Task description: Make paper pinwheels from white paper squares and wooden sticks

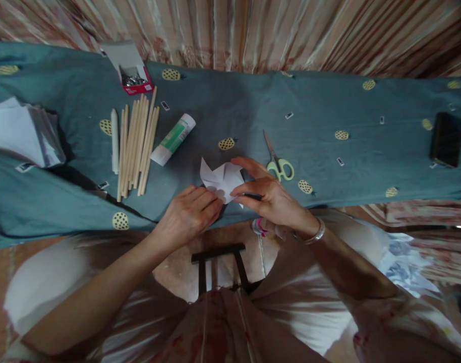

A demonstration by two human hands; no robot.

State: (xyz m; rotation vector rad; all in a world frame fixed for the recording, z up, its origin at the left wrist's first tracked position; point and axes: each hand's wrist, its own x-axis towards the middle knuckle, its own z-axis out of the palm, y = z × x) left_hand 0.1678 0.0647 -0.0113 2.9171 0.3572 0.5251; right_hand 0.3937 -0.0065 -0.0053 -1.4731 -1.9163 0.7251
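A white folded paper pinwheel (225,179) is in front of me, near the table's front edge, its pointed blades standing up. My left hand (194,212) is closed, with its fingertips pinching the pinwheel's lower left side. Curved around the right side is my right hand (272,196), its fingertips on the paper. A slim dark object (252,195) shows between the right fingers; its kind I cannot make out. Just beyond that hand lie scissors (279,164) with pale green handles, their blades pointing away from me.
Left of the pinwheel are a glue stick (173,140), several wooden sticks (137,146) and a white stick-like piece (114,141). Behind them stands an open box of metal pins (135,83). A paper stack (24,131) lies far left, a dark phone-like object (446,139) far right.
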